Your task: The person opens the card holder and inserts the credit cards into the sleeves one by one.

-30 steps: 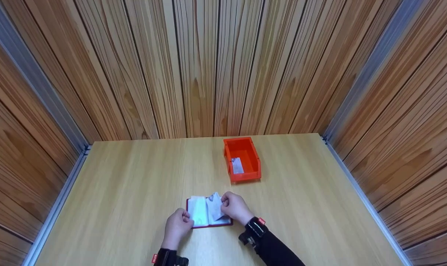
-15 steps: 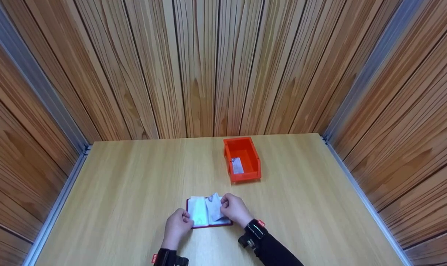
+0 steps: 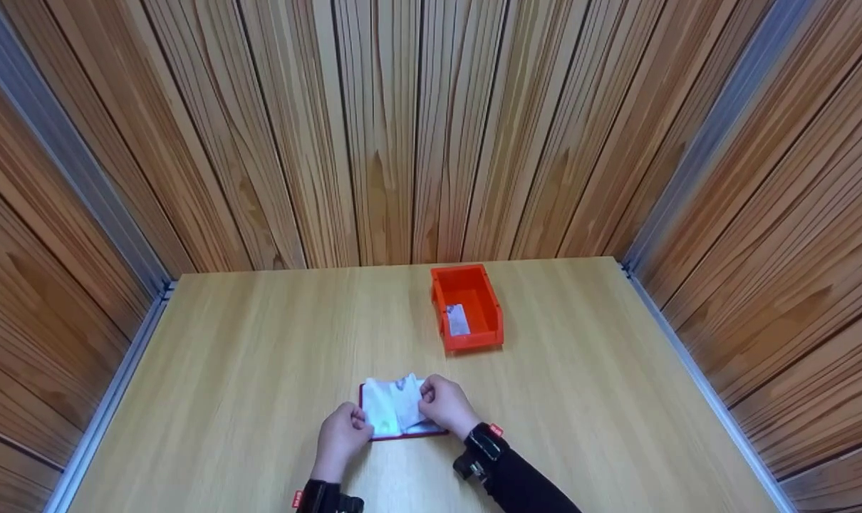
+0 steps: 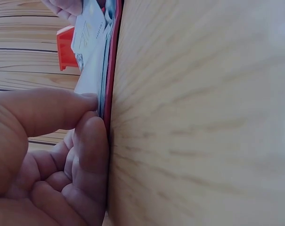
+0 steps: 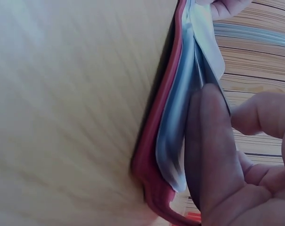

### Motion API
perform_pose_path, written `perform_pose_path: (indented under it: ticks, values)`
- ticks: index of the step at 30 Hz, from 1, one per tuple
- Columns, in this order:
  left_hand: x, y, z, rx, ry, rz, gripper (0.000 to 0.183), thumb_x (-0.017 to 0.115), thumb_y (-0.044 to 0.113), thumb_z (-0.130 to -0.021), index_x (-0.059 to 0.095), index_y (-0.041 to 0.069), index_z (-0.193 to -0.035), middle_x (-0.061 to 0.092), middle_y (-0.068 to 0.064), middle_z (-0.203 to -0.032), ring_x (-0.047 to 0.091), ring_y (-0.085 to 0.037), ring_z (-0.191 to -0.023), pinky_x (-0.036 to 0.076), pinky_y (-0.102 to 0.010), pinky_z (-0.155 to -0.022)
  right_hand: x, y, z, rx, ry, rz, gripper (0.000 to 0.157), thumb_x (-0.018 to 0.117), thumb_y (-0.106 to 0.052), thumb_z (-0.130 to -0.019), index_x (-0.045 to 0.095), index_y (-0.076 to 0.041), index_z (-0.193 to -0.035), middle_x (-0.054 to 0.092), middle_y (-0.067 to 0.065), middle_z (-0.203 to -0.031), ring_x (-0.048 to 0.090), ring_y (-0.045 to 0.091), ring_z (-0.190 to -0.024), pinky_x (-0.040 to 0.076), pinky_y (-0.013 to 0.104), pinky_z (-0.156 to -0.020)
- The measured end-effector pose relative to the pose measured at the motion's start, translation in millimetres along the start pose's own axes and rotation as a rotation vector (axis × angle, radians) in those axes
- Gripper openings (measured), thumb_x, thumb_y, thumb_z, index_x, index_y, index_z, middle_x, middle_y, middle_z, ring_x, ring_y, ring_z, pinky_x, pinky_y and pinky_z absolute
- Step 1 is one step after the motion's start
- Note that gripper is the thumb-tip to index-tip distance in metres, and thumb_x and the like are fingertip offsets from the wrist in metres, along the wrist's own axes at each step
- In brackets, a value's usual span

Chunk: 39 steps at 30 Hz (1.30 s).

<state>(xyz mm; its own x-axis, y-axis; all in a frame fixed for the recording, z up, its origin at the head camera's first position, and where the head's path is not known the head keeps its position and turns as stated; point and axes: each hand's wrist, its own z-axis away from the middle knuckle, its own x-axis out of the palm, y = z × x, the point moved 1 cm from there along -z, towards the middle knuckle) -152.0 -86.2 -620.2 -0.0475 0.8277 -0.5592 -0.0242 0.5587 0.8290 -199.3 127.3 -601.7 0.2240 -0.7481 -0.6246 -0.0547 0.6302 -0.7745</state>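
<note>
A red card holder [image 3: 425, 434] lies spread open on the table, its clear plastic pages showing. My left hand [image 3: 342, 434] pinches the left edge of the pages at the near corner, thumb against forefinger. On the other side, my right hand [image 3: 450, 407] pinches a raised page, which leans leftward over the middle. In the right wrist view, the fingers [image 5: 215, 141] sit under this page and the thumb on its outer face. A white card with gold lettering [image 4: 89, 30] shows on the raised page in the left wrist view.
An orange-red bin [image 3: 475, 341] stands beyond the card holder, slightly to the right. A white card [image 3: 458, 320] leans inside it. Wood-panelled walls [image 3: 388, 142] enclose the table [image 3: 260, 342] at the back and both sides.
My right hand has moved slightly left, carrying the raised page further over the left pages. My left hand has stayed at the left edge.
</note>
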Motion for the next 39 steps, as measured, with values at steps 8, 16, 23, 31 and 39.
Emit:
perform_pose_path:
  ticks: [8,16,23,31,39]
  values:
    - [0.6,0.7,-0.6,-0.044,-0.008,-0.014,0.018,0.069,-0.002,-0.072,0.058,0.003,-0.085,0.055,0.000,-0.074,0.053,-0.015,-0.069,0.046,-0.032,-0.064,2.2,-4,0,0.036,-0.014,-0.012,0.011,0.068,-0.004,-0.083,0.059,-0.007,-0.089,0.055,0.001,-0.075,0.052,0.016,-0.067,0.044,0.030,-0.060]
    - [0.3,1.2,-1.0,-0.072,-0.021,-0.002,0.019,0.069,-0.002,-0.072,0.058,0.003,-0.086,0.055,0.000,-0.074,0.053,-0.015,-0.069,0.045,-0.030,-0.063,4.7,-8,-2,0.009,-0.021,0.011,0.011,0.068,-0.004,-0.082,0.059,-0.007,-0.088,0.054,-0.001,-0.071,0.053,0.013,-0.062,0.044,0.027,-0.056]
    - [0.4,-0.3,-0.3,-0.037,-0.022,-0.004,0.020,0.071,-0.001,-0.072,0.058,0.002,-0.086,0.056,0.000,-0.074,0.054,-0.014,-0.069,0.046,-0.031,-0.063,11.2,-10,-3,0.013,-0.042,-0.018,0.012,0.069,-0.002,-0.083,0.058,-0.005,-0.088,0.056,-0.001,-0.069,0.056,0.012,-0.055,0.047,0.026,-0.052]
    - [0.8,-0.6,-0.4,-0.043,-0.029,0.015,0.019,0.071,0.000,-0.072,0.058,0.002,-0.087,0.055,0.000,-0.075,0.051,-0.014,-0.069,0.044,-0.028,-0.061,19.2,-14,-4,-0.006,-0.057,-0.033,0.011,0.068,0.000,-0.083,0.059,-0.003,-0.087,0.058,-0.001,-0.065,0.058,0.011,-0.049,0.048,0.025,-0.048]
    - [-0.3,-0.8,-0.5,-0.045,-0.036,0.022,0.021,0.073,-0.001,-0.074,0.058,0.002,-0.088,0.055,-0.001,-0.075,0.052,-0.014,-0.069,0.045,-0.028,-0.061,24.5,-21,-5,0.001,-0.069,-0.011,0.011,0.068,0.000,-0.083,0.059,-0.004,-0.088,0.057,-0.001,-0.067,0.059,0.010,-0.050,0.048,0.025,-0.048]
